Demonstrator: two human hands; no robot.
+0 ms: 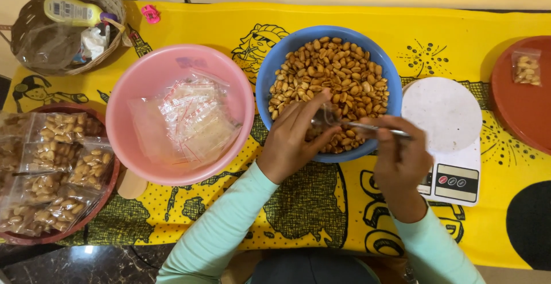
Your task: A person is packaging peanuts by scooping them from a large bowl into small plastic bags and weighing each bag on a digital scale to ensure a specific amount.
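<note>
The left hand (290,140) pinches a small clear plastic bag (326,116) open over the round blue plastic bowl of peanuts (330,83); the right hand (399,157), closed on a metal spoon (376,128), reaches toward it. Left of the grip lie filled packets (49,169); empty bags (186,120) remain.

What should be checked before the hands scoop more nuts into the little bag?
1. Small clear plastic bag held by the left hand over the round blue plastic bowl: ok.
2. Bag mouth open: cannot tell, it is too see-through.
3. Thin metal spoon gripped by the right hand: ok.
4. Roasted peanuts left in the blue bowl: ok, plenty.
5. White round-topped kitchen scale bare on top: ok.
6. Empty clear bags waiting in the round pink plastic bowl: ok.
</note>
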